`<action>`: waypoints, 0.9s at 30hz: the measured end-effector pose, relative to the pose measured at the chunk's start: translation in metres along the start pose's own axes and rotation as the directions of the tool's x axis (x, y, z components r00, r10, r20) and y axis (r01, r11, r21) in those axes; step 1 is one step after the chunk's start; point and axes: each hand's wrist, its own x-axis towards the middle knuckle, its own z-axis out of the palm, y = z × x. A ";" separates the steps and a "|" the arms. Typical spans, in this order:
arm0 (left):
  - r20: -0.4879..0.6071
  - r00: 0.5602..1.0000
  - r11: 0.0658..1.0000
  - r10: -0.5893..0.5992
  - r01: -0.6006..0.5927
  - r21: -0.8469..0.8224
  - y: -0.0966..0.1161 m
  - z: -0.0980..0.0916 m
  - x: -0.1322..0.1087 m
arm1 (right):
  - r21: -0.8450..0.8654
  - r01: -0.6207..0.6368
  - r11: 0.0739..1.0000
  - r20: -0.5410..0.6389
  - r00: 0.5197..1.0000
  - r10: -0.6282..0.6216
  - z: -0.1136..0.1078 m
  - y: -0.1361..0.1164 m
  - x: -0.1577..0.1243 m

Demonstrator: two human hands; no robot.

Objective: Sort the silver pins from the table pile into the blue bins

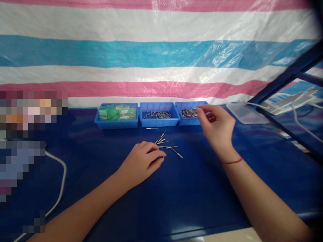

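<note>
Several thin metal rivets (pixel 163 143) lie loose on the dark blue table. My left hand (pixel 145 159) rests palm down at their left edge, fingers slightly spread; whether anything is beneath it is hidden. Above the front right of the right blue bin (pixel 188 122), my right hand (pixel 218 126) has its thumb and fingertips pressed together, and what they hold, if anything, is too small to tell. That bin has small metal pieces (pixel 188 112) in it. More rivets (pixel 160 115) lie in the middle blue bin (pixel 159 123). Green packets (pixel 117 112) fill the left blue bin (pixel 117 124).
A clear plastic lid (pixel 247 113) lies right of the bins. White cables (pixel 64 171) run along the left and right sides. Behind stands a striped plastic sheet (pixel 126 53), and a dark metal frame (pixel 285 79) is at the right.
</note>
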 end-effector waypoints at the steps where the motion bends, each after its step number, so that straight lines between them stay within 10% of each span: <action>1: 0.016 1.000 0.999 0.020 -0.020 0.037 0.000 0.001 0.000 | -0.105 0.024 0.994 0.025 0.999 -0.022 -0.001 0.009 0.004; 5: 0.048 0.996 0.988 0.072 -0.077 0.130 0.000 0.002 -0.002 | -0.258 0.033 0.966 0.088 0.996 -0.011 -0.002 0.022 0.009; 12: 0.079 0.997 0.980 0.018 -0.033 0.194 -0.001 0.000 0.000 | -0.015 0.113 0.994 0.247 0.963 -0.106 0.004 -0.017 -0.010; 20: -0.046 0.987 0.987 -0.151 0.153 0.056 -0.004 0.003 0.001 | 0.193 0.219 0.956 0.556 0.779 -0.291 0.004 -0.041 -0.024; 27: -0.153 0.945 0.932 -0.289 0.242 -0.269 -0.002 -0.002 0.004 | 0.448 -0.036 0.893 0.665 0.682 -0.306 0.005 -0.053 -0.032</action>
